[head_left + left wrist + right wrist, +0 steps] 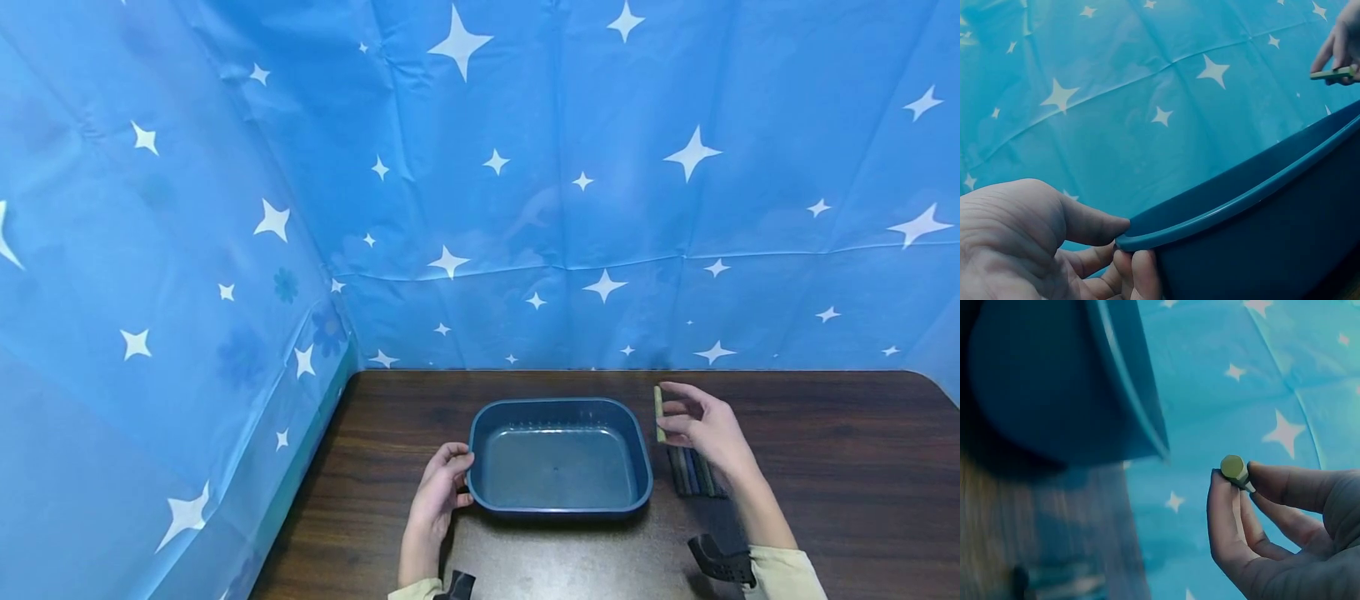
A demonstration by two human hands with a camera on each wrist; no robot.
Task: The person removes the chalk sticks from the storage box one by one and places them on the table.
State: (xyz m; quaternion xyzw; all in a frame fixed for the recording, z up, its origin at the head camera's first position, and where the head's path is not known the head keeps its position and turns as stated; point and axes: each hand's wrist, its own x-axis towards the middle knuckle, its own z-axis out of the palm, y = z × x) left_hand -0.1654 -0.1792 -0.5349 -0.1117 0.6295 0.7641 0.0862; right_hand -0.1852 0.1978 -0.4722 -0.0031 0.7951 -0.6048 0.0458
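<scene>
A dark blue rectangular plastic basin [557, 471] with rounded corners stands on the table, and no contents show inside it. My left hand [441, 487] pinches its left rim. In the left wrist view the thumb lies over the rim [1204, 220] and the fingertips are under it. To the right of the basin, my right hand [708, 429] holds a thin yellow-green stick [659, 412] between thumb and fingertips, raised above the table. The right wrist view shows the stick's flat, faceted yellow end [1233, 466]; its exact kind I cannot tell.
Several dark sticks [692, 472] lie side by side on the brown wooden table [840, 467], below my right hand and partly hidden by it. Blue curtains with white stars [510, 208] hang behind the table and along its left side.
</scene>
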